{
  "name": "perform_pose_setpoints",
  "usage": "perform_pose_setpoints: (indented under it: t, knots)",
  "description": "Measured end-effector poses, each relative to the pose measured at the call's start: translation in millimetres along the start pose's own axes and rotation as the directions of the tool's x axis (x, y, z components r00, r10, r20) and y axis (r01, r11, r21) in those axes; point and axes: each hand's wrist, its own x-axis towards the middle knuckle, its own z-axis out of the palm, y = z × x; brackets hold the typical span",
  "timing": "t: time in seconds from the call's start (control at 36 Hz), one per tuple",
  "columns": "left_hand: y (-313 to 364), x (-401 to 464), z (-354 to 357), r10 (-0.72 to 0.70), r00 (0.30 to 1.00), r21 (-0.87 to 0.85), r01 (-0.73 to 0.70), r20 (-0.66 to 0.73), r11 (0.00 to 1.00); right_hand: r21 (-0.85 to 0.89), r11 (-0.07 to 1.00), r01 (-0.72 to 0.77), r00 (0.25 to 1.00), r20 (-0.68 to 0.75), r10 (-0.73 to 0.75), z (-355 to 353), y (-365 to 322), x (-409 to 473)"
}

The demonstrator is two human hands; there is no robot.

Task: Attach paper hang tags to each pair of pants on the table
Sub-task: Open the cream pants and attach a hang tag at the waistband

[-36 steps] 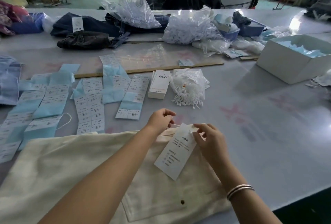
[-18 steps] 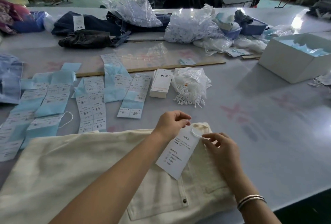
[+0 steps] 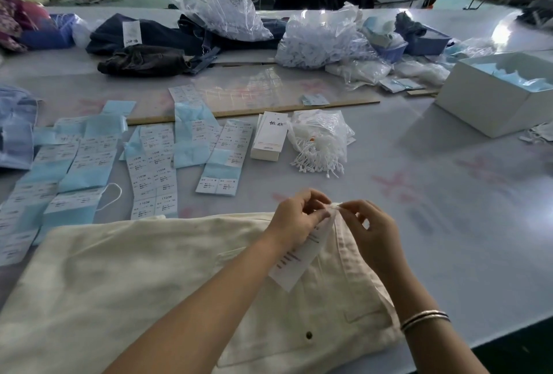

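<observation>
The paper hang tag (image 3: 294, 257) hangs under the left hand (image 3: 294, 221), whose fingers pinch its top at the waistband of the cream pants (image 3: 155, 284); the right hand (image 3: 372, 231) pinches the same spot from the other side, fingertips nearly touching. Beyond the hands lie a stack of tags (image 3: 269, 135) and a clear bag of white string fasteners (image 3: 321, 141). To the far right an open white box (image 3: 496, 95) holds blue sheets, with bare table (image 3: 434, 194) between.

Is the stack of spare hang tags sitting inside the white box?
No. The stack of hang tags lies on the bare table beside a bag of white fasteners, well apart from the white box.
</observation>
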Motion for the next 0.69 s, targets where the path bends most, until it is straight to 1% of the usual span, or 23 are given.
perform_pose_setpoints:
  t: [0.08, 0.17, 0.28, 0.56, 0.69]
  knots:
    - [-0.1, 0.1, 0.9, 0.007, 0.997, -0.113, -0.016, -0.075, 0.994, 0.023, 1.0, -0.016, 1.0, 0.004, 0.016, 0.2, -2.1, 1.4]
    - [-1.5, -1.0, 2.6, 0.002, 0.995, -0.182, -0.021, -0.104, 0.983, 0.015, 1.0, -0.013, 1.0, -0.001, 0.013, 0.0, -3.1, 2.2]
    - [-3.4, -0.9, 4.2, 0.0, 0.993, -0.182, -0.023, -0.121, 0.983, -0.016, 1.0, 0.011, 1.0, -0.001, -0.011, 0.6, -4.2, 3.8]
    - [1.9, -2.7, 1.5, -0.003, 0.996, -0.202, -0.016, -0.095, 0.979, -0.053, 0.999, 0.009, 1.0, 0.016, -0.008, -0.4, -3.9, 6.9]
    - [2.3, -3.3, 0.0, 0.007, 0.997, -0.187, -0.02, -0.074, 0.982, -0.086, 0.995, 0.059, 0.998, 0.038, -0.056, -2.5, -2.6, 8.9]
